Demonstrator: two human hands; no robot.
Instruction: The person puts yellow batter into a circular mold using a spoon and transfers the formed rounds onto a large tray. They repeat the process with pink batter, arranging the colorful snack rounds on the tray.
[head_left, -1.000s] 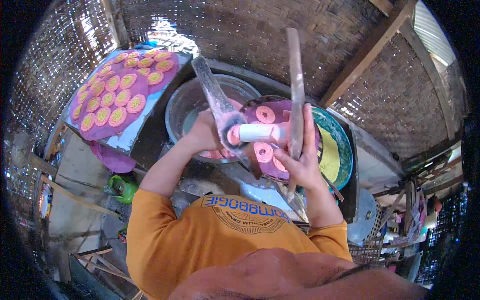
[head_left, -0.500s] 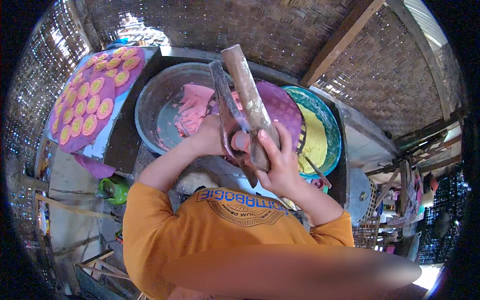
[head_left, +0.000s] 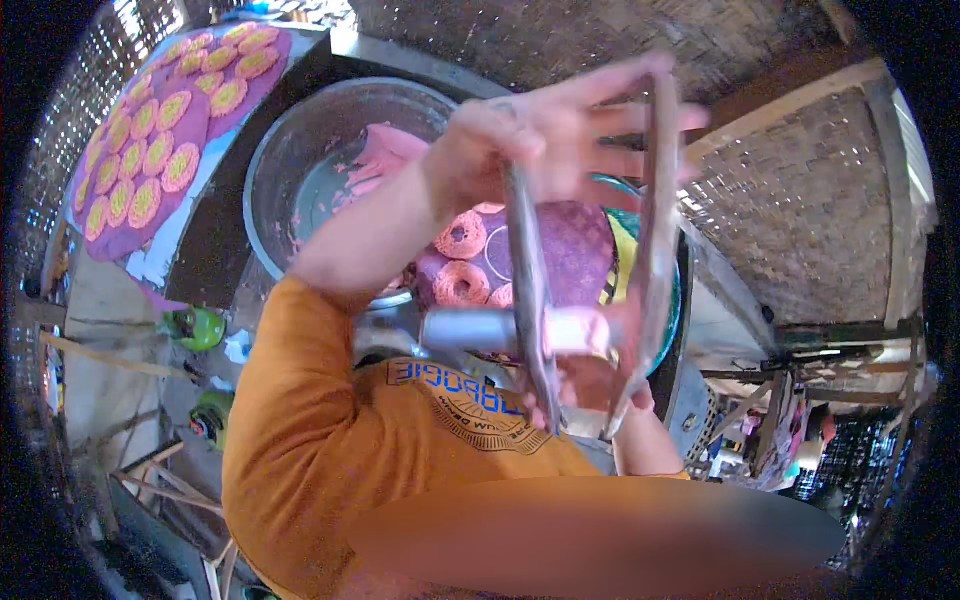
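A two-bar wooden press is in my hands, its long bars standing apart. My left hand spans the far ends, thumb by the left bar and fingers stretched to the right bar. At the near ends, my right hand, blurred, grips the bars. A silvery cylinder juts left from the left bar, and a pink-coated plunger shows between the bars. Beneath lies a round purple sheet bearing several pink dough rings. Pink dough lies in a grey basin at left.
At far left, pink-and-yellow dough rounds cover purple sheets on a raised surface. Behind the press, a green basin holds yellow dough. A green gas cylinder stands low at left. Woven bamboo walls enclose the workspace.
The press's bars have parted. My left hand has moved from the press's left side to its far ends. The press has shifted right, uncovering the dough rings. The whole view has shifted slightly.
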